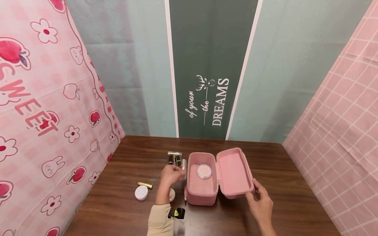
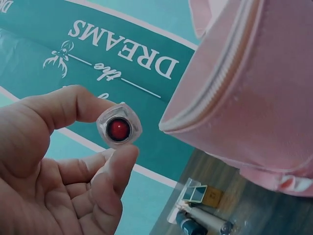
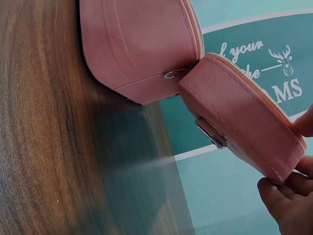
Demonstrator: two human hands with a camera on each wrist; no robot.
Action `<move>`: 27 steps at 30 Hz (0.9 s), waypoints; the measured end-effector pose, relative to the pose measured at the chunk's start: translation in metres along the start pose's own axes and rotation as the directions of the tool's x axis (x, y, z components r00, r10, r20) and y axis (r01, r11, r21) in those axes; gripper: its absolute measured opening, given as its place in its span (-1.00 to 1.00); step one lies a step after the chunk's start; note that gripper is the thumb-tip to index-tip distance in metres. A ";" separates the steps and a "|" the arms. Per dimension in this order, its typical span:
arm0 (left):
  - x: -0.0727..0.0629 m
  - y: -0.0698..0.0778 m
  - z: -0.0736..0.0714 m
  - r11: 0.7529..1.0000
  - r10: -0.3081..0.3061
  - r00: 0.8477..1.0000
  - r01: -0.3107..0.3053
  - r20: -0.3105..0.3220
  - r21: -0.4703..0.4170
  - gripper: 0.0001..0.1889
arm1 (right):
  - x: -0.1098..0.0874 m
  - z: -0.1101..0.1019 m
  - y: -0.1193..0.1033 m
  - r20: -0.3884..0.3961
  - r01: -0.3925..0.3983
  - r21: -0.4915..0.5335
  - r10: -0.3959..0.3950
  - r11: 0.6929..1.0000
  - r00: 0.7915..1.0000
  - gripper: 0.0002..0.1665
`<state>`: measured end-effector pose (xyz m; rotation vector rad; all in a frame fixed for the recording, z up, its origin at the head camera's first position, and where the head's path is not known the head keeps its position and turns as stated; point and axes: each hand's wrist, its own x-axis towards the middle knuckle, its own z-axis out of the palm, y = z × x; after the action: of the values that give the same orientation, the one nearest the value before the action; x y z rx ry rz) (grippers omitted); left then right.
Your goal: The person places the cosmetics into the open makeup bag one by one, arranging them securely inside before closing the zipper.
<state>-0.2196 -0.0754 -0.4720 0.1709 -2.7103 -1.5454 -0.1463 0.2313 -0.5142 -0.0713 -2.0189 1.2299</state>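
Note:
My left hand (image 1: 171,175) pinches a small lipstick tube (image 2: 119,128) between thumb and fingertips, just left of the pink case. In the left wrist view its clear, squarish end with a red round centre faces the camera. The pink zippered cosmetic case (image 1: 201,198) stands with its lid (image 1: 235,172) swung out to the right. Inside the case lies a round powder compact (image 1: 204,171) with a clear rim. My right hand (image 1: 261,205) grips the lid's near right corner, thumb on one side and fingers on the other, also seen in the right wrist view.
Several lipsticks and small cosmetics (image 1: 175,153) lie behind my left hand. Left of my forearm are a gold lipstick (image 1: 145,185) and a round white compact (image 1: 141,193). Another round item (image 1: 172,194) is partly hidden by the forearm. Printed cloths hang around the wooden table (image 1: 118,209).

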 end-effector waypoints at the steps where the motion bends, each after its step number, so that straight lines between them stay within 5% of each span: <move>1: 0.001 0.001 0.000 1.000 -0.001 1.000 0.001 0.001 0.009 -0.83 | 0.000 0.000 0.000 0.001 0.002 -0.001 -0.002 1.000 1.000 -0.52; 27: 0.027 0.015 0.016 0.998 -0.058 0.991 0.057 0.124 0.012 -0.85 | -0.003 0.000 -0.001 0.011 -0.019 -0.019 0.019 1.000 1.000 -0.51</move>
<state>-0.2487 -0.0568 -0.4680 0.1593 -2.8310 -1.6115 -0.1441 0.2292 -0.5153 -0.0928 -2.0443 1.2259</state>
